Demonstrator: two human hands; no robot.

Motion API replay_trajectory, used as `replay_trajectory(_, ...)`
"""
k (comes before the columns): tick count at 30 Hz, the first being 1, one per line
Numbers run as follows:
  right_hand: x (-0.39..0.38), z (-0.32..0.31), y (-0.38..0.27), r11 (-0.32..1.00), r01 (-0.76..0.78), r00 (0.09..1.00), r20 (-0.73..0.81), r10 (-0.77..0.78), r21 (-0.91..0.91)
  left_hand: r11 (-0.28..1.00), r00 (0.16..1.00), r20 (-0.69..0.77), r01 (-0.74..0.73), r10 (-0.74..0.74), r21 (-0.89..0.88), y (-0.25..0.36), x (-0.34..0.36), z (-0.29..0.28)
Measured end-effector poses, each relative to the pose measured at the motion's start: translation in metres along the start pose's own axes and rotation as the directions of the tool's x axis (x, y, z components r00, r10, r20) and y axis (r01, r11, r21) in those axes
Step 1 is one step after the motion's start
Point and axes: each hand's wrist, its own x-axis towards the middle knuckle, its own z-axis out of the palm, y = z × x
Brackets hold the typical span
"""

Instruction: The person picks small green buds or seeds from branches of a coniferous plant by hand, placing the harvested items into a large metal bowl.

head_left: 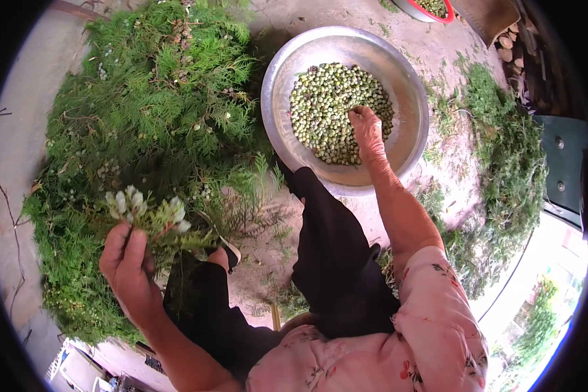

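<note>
Pinched in my left hand is a green sprig with pale bluish-white cones on its tips, held up at the lower left. My right hand reaches over a wide metal basin, its fingers bent together just above the heap of small green cones inside. Whether anything sits between those fingers is hidden. A large pile of green conifer branches lies to the left of the basin, behind the sprig.
More cut greenery is strewn along the right side. A red-rimmed bowl with similar cones stands at the far right, near stacked firewood. A dark green metal panel stands at the right edge. My knees in black trousers flank the middle.
</note>
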Motion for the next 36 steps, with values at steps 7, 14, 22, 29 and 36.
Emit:
replay_trajectory(7,-0.028,-0.039,-0.048,0.844,-0.101,0.992,-0.006,0.123,0.527,0.985,0.993,-0.103,0.043,-0.061,-0.166,0.011,-0.009,0.011)
replay_trajectory(14,-0.094,-0.024,-0.125,0.974,0.184,0.731,0.644,-0.225,0.132,0.921,0.997,-0.014,0.063,-0.074,-0.384,0.009,0.005,-0.023)
replay_trajectory(22,-0.159,0.028,-0.291,0.93,0.243,0.675,0.64,-0.367,0.276,0.817,0.999,0.036,0.014,0.008,-0.576,0.008,0.002,-0.052)
replay_trajectory(29,-0.194,0.105,-0.323,0.709,0.381,0.689,0.329,-0.646,0.594,0.882,0.99,0.084,-0.058,0.11,-0.468,0.027,0.003,-0.045)
replay_trajectory(36,-0.188,0.128,-0.305,0.838,0.138,0.755,0.491,-0.434,0.528,0.867,0.936,0.148,-0.225,0.319,-0.444,0.008,0.015,-0.045)
